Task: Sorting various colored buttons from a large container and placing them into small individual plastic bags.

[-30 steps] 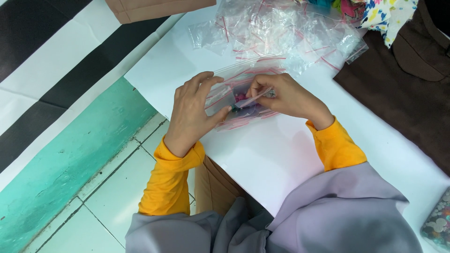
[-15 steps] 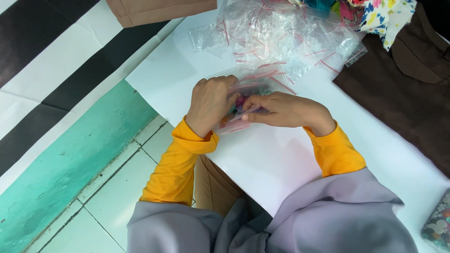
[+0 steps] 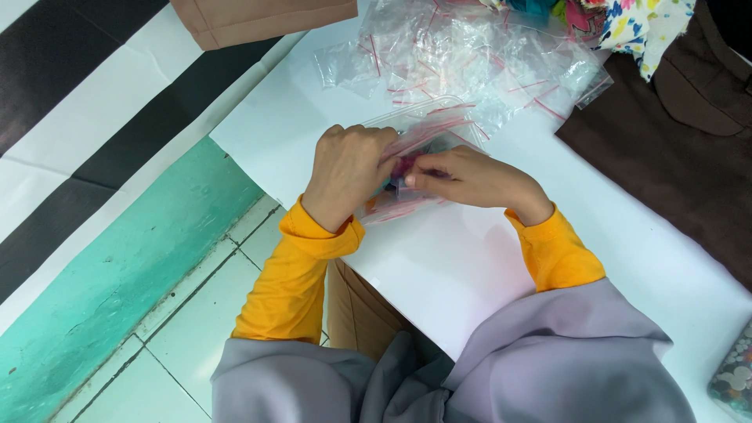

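Observation:
A clear zip bag with a red seal line (image 3: 429, 131) lies on the white sheet (image 3: 439, 266), over a small stack of like bags. My left hand (image 3: 348, 172) pinches its left side. My right hand (image 3: 470, 182) grips the same bag from the right, fingertips meeting the left hand over something pink and dark inside it. What the small item is I cannot tell. Both sleeves are orange.
A heap of several clear zip bags (image 3: 478, 55) lies just beyond my hands. Brown cloth (image 3: 674, 157) covers the right side, flowered fabric (image 3: 634, 23) the top right. A tan box (image 3: 258, 19) sits top left. A patterned object (image 3: 736, 376) is at the right edge.
My hands have come together over the bag. The left hand slid right and the right hand's fingers closed in on the bag's middle. The view shifted slightly.

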